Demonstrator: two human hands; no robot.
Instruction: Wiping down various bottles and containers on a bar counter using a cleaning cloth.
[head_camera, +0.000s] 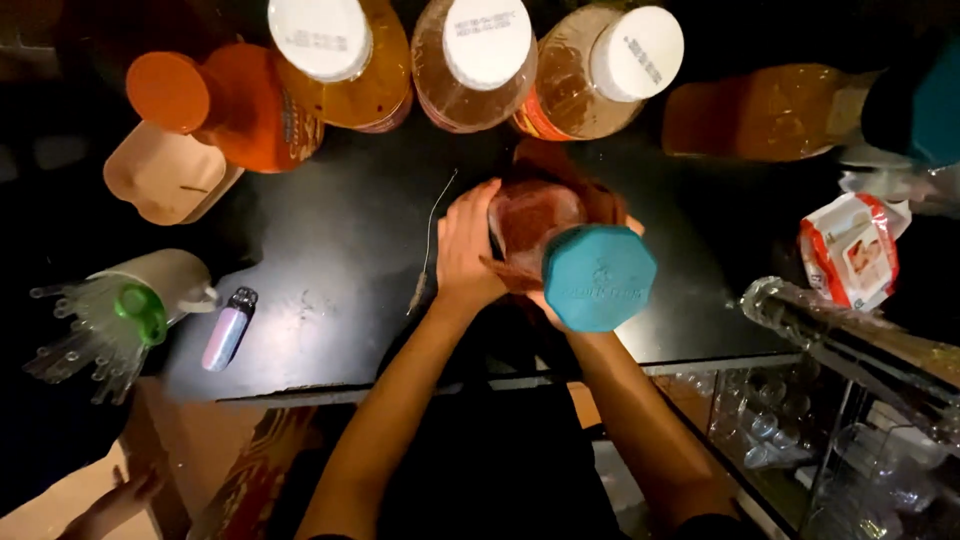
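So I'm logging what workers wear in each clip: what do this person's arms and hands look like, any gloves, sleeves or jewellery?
Both forearms are bare up to the bottom edge of the picture, with no sleeves in sight. The left hand wears no glove, and no ring or watch shows. The right hand is mostly hidden, but its visible part is ungloved too. The wrists carry no bands. Dark clothing covers the body below.

Red-and-white wipes pack (850, 250), soft pouch, lying at right edge of black counter. Orange jug (255, 105) at back left with narrow label strip on side. White caps (487, 40) at back carry small printed stickers.
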